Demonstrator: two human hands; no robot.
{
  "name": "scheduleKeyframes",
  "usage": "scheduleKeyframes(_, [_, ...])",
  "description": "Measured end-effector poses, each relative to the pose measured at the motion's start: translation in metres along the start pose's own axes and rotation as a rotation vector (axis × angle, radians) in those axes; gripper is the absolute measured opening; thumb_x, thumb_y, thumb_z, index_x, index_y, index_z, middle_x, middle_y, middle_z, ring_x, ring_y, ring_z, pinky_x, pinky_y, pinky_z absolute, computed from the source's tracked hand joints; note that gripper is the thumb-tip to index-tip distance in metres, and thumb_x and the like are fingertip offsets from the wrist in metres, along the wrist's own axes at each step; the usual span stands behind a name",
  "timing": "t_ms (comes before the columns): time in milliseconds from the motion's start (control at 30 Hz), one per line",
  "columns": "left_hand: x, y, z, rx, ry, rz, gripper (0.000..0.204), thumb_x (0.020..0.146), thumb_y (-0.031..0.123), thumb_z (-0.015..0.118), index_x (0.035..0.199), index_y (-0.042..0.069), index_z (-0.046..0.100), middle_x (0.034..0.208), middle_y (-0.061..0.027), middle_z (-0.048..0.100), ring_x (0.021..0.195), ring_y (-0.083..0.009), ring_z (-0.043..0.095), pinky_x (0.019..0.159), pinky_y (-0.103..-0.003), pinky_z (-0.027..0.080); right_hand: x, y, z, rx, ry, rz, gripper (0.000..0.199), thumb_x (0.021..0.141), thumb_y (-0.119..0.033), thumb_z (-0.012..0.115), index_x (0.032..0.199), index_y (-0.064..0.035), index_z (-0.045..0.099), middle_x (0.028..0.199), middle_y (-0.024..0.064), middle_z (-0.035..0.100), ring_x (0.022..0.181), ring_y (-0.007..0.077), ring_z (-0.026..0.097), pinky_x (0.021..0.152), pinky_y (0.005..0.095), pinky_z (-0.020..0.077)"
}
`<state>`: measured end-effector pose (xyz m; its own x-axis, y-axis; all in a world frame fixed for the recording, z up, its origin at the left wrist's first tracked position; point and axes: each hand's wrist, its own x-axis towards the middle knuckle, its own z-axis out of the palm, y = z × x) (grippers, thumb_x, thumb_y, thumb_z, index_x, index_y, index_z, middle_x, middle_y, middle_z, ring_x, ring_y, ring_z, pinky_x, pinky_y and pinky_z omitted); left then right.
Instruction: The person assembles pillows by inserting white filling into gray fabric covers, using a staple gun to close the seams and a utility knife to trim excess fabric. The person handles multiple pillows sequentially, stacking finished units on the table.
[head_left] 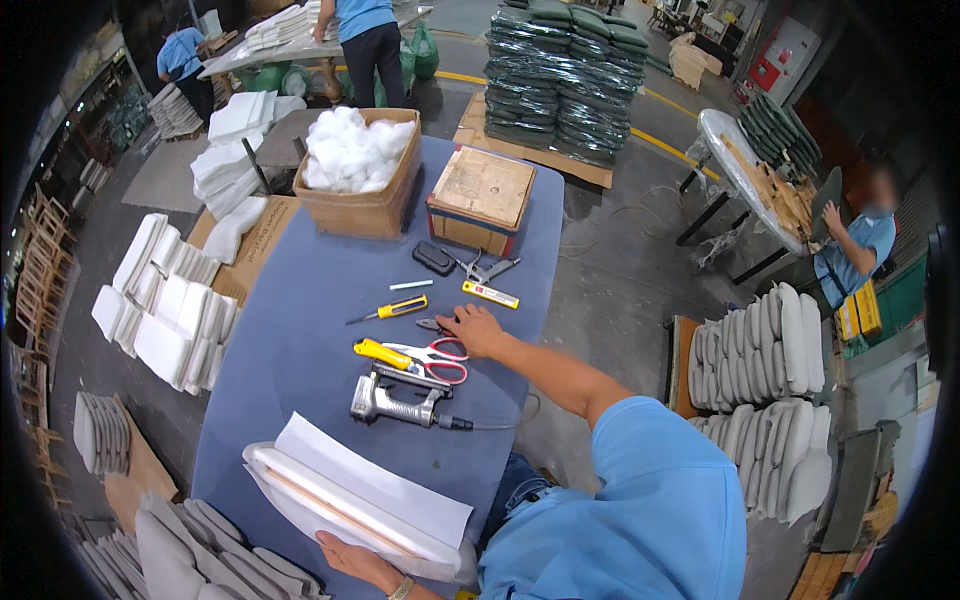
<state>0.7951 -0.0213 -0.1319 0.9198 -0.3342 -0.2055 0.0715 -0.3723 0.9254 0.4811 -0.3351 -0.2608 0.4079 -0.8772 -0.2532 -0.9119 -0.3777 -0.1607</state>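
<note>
- Right hand (472, 330) reaches across the blue table (300, 320); fingers spread flat, gripping nothing, tips touching small pliers (432, 324).
- Red-handled scissors (440, 358) lie just beside the palm.
- Left hand (352, 560) steadies the white cushion (350, 495) at the near table edge; fingers curled under it.
- Staple gun (395, 405) lies between cushion and scissors, untouched; the tool is not yet picked up.

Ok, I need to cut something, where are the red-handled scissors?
In the head view, the scissors lie mid-table, just below the right hand, beside the staple gun.
</note>
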Motion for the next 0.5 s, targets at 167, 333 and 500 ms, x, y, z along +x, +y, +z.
scheduleKeyframes(167, [0.015,-0.013,-0.011,0.246,-0.207,-0.028,0.039,0.107,0.037,0.056,0.140,0.016,0.062,0.133,-0.0225,0.062,0.127,-0.0254,0.058,0.115,-0.039,0.038,0.018,0.019,-0.045,0.071,-0.268,-0.020,0.071,0.082,-0.025,0.072,0.149,-0.0213,0.049,0.139,0.0199,0.054,0.128,0.0393,0.055,0.103,0.0498,0.0475])
scheduleKeyframes(333, [0.024,0.006,-0.004,0.384,-0.161,0.349,0.046,0.106,0.028,0.055,0.121,-0.014,0.064,0.112,-0.0286,0.071,0.096,-0.0338,0.069,0.087,-0.045,0.054,0.012,0.037,-0.026,0.275,-0.252,0.131,0.062,0.080,-0.023,0.069,0.140,-0.0169,0.057,0.123,0.0203,0.064,0.119,0.0395,0.061,0.102,0.0452,0.0500])
scheduleKeyframes(500, [0.084,0.052,0.019,0.429,-0.195,0.446,0.031,0.098,0.020,0.063,0.114,-0.005,0.070,0.101,-0.0262,0.074,0.090,-0.0382,0.072,0.080,-0.043,0.054,-0.015,0.037,-0.022,0.747,-0.074,0.107,0.045,0.082,-0.009,0.069,0.125,-0.0038,0.057,0.107,0.0168,0.072,0.090,0.0254,0.072,0.079,0.0376,0.0579])
